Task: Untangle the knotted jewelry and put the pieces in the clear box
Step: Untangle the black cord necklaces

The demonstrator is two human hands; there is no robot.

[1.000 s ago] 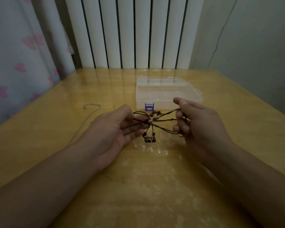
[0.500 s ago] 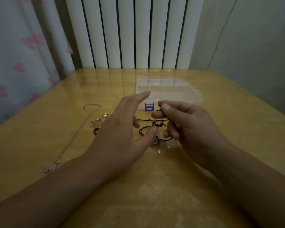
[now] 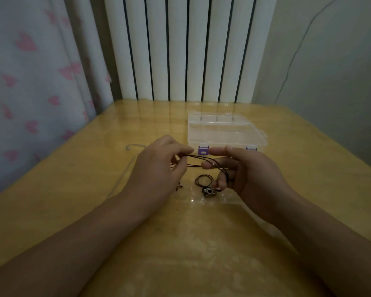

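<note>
**Q:** What sits at the centre of the frame?

**A:** Two bare hands meet just above a glossy wooden table [image 3: 201, 243]. The left hand [image 3: 159, 170] comes in from the lower left, its fingers curled and pinching a thin dark cord [image 3: 198, 156]. The right hand [image 3: 244, 174] comes in from the lower right; its forefinger and thumb close on the same cord, and further strands run across its lower fingers.

**Q:** Where does the cord go?

**A:** It stretches between the two hands, then drops into a small loop lying on the table just below them. A tiny camera-shaped pendant [image 3: 208, 191] lies at the end of that loop — beside the right hand's lowest fingertip.

**Q:** And the clear box?

**A:** The clear box [image 3: 225, 133] stands on the table just behind the hands, right of centre, with purple latches along its near edge. Whether its lid is latched cannot be told.

**Q:** Anything else?

**A:** A thin silver chain [image 3: 135, 145] lies on the table at the middle left, partly hidden by the left hand. Behind the table — a white ribbed radiator [image 3: 186, 48], with a curtain [image 3: 30, 71] printed with pink hearts at the upper left.
</note>
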